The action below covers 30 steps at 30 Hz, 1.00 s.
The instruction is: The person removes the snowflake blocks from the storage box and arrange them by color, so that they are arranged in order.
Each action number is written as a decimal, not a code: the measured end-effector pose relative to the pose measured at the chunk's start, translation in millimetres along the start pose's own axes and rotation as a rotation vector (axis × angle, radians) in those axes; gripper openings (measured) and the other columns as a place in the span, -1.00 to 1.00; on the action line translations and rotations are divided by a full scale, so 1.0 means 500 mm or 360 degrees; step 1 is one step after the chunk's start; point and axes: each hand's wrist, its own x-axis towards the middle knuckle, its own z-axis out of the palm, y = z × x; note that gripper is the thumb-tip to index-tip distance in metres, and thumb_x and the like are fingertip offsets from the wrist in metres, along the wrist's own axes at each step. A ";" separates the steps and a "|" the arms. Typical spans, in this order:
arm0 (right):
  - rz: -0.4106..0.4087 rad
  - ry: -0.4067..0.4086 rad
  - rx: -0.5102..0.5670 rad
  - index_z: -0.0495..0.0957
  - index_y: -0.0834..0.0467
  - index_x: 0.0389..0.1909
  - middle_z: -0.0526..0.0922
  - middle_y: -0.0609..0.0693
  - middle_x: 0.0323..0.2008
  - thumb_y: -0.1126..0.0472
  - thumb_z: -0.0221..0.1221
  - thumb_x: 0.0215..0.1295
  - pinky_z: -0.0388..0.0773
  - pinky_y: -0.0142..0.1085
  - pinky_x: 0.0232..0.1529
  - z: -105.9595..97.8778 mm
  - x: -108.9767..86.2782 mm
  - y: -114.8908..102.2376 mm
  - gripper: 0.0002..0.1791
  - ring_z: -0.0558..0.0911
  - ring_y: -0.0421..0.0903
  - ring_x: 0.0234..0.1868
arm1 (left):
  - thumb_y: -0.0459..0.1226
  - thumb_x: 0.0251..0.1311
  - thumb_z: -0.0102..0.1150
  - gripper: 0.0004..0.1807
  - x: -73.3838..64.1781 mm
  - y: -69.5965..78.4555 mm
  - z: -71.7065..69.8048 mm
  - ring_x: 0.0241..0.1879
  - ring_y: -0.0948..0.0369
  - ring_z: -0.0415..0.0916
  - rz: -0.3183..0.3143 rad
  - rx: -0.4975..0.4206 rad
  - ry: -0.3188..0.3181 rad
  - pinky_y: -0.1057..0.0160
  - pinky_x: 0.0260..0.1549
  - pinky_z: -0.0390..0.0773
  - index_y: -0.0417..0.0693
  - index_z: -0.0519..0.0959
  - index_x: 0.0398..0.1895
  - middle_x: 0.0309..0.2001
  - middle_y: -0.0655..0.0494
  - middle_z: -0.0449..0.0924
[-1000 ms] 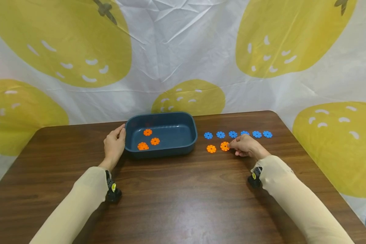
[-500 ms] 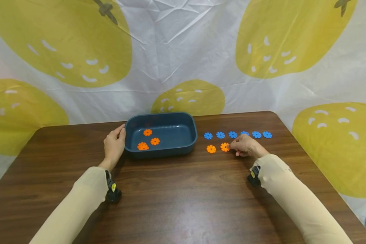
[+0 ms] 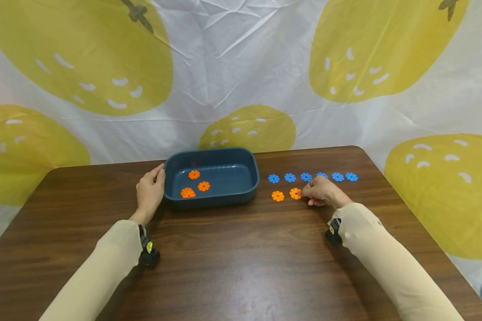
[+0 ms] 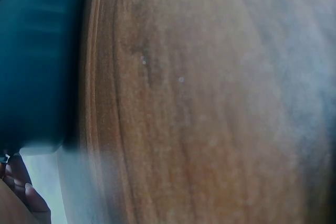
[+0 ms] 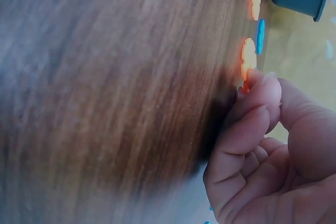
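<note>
My left hand (image 3: 149, 191) rests against the left end of a dark blue-green rectangular basin (image 3: 209, 200); the left wrist view shows its fingers (image 4: 18, 177) at the basin's end. With thumb and fingertips, my right hand (image 3: 323, 192) pinches the right edge of a notched orange snowflake disc (image 3: 295, 193), flat at the table's surface. Left of it lies a second orange disc (image 3: 278, 196). Behind them runs a row of several blue snowflake discs (image 3: 290, 178), one partly hidden by my right hand. Several orange discs (image 3: 203, 186) lie inside the basin.
Everything stands on a brown wood-grain table (image 3: 233, 258). A white cloth with yellow fruit shapes (image 3: 241, 89) hangs behind the table's far edge. Each wrist carries a small black camera (image 3: 149, 252).
The right hand and the orange disc at its fingertips stay nearly in place, with at most a tiny shift. The left hand, the basin and the other discs have not visibly moved.
</note>
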 end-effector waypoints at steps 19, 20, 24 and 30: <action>-0.0002 -0.0016 0.0056 0.48 0.38 -0.22 0.47 -0.12 -0.75 0.30 0.13 0.26 0.50 -0.48 -0.58 0.001 -0.002 0.000 -0.81 0.52 -0.32 -0.71 | -0.15 0.42 -0.15 -0.56 0.000 0.000 -0.001 0.12 -0.11 0.40 -0.0017 0.0001 0.0000 -0.07 0.12 0.36 -0.11 0.42 0.27 0.12 -0.23 0.48; -0.0001 -0.0014 0.0059 0.48 0.38 -0.22 0.47 -0.12 -0.75 0.30 0.13 0.26 0.50 -0.48 -0.59 0.001 -0.002 0.000 -0.81 0.52 -0.32 -0.71 | -0.15 0.42 -0.15 -0.56 0.000 -0.001 -0.001 0.12 -0.11 0.40 -0.0019 0.0001 0.0001 -0.07 0.11 0.36 -0.11 0.42 0.27 0.12 -0.23 0.48; -0.0002 -0.0018 0.0057 0.47 0.38 -0.22 0.48 -0.12 -0.74 0.29 0.13 0.28 0.51 -0.48 -0.58 0.002 -0.002 0.001 -0.81 0.52 -0.32 -0.70 | -0.14 0.42 -0.16 -0.56 -0.001 -0.001 -0.001 0.12 -0.11 0.40 -0.0020 -0.0007 -0.0002 -0.07 0.10 0.37 -0.11 0.41 0.27 0.12 -0.23 0.48; 0.0006 -0.0017 0.0057 0.47 0.36 -0.25 0.49 -0.12 -0.74 0.28 0.14 0.28 0.50 -0.49 -0.59 0.001 -0.002 0.001 -0.82 0.52 -0.33 -0.71 | -0.15 0.42 -0.15 -0.56 0.001 -0.002 0.001 0.11 -0.10 0.41 -0.0015 -0.0010 0.0006 -0.06 0.10 0.38 -0.10 0.42 0.27 0.12 -0.22 0.48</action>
